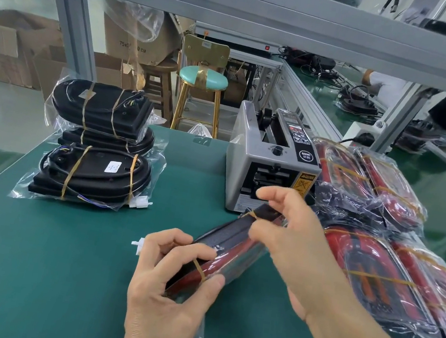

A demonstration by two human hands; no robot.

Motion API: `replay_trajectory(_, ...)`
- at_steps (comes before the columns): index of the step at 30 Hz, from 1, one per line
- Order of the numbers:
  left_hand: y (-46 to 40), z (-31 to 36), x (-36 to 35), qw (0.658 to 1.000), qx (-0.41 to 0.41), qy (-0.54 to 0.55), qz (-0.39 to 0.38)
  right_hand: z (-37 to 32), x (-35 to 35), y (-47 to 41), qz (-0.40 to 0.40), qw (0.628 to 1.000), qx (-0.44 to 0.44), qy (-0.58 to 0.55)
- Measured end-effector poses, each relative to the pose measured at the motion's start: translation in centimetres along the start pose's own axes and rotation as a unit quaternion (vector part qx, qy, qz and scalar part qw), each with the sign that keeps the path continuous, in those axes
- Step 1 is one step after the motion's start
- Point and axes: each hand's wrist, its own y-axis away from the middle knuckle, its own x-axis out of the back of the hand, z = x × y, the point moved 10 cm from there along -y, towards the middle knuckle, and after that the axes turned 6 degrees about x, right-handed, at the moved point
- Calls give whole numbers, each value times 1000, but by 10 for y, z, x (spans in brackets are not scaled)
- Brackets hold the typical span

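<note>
A red and black part in a clear bag (227,250), bound with yellow rubber bands, is held on edge above the green table (53,258). My left hand (169,286) grips its near end, thumb and fingers curled round it. My right hand (289,239) holds its far end with fingers on the bag near a rubber band, index finger raised. A white connector (137,244) pokes out beside my left hand.
A grey tape dispenser machine (271,162) stands just behind the hands. Bagged black parts (95,147) are stacked at left, bagged red parts (381,239) piled at right. A stool (202,80), cardboard boxes (12,42) and an aluminium frame (243,4) lie beyond.
</note>
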Motion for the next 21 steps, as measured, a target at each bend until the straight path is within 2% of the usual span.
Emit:
replay_trajectory(3, -3, 3, 1, 1000, -17, 12, 1, -5, -14, 6, -30, 988, 70, 137)
replay_trajectory(5, -5, 0, 2, 1000, -15, 18, -9, 0, -2, 3, 18, 990, 71, 117)
replay_trajectory(7, -7, -6, 4, 999, -8, 9, -30, 11, 25, -3, 67, 996, 47, 29)
replay_trajectory(8, -10, -8, 5, 999, -6, 5, -45, 15, 32, -6, 50, 998, 40, 0)
replay_trajectory(10, -17, -13, 8, 997, 5, 11, -72, 24, 26, -8, -77, 997, 32, 2)
replay_trajectory(12, -23, -19, 16, 995, 32, 31, -91, 30, 11, -2, -194, 979, 43, 36)
replay_trajectory(14, -31, -18, 22, 991, 62, 33, -117, 30, 14, -4, -176, 980, 80, 45)
replay_trajectory(16, -37, -3, 20, 986, 34, -89, -139, 29, 24, -8, -113, 987, 104, 45)
replay_trajectory(18, -42, 17, 4, 961, -26, -234, -146, 31, 26, -9, -91, 989, 115, 30)
replay_trajectory(21, -37, 41, -50, 919, -80, -316, -223, 31, 28, -9, -86, 988, 132, -2)
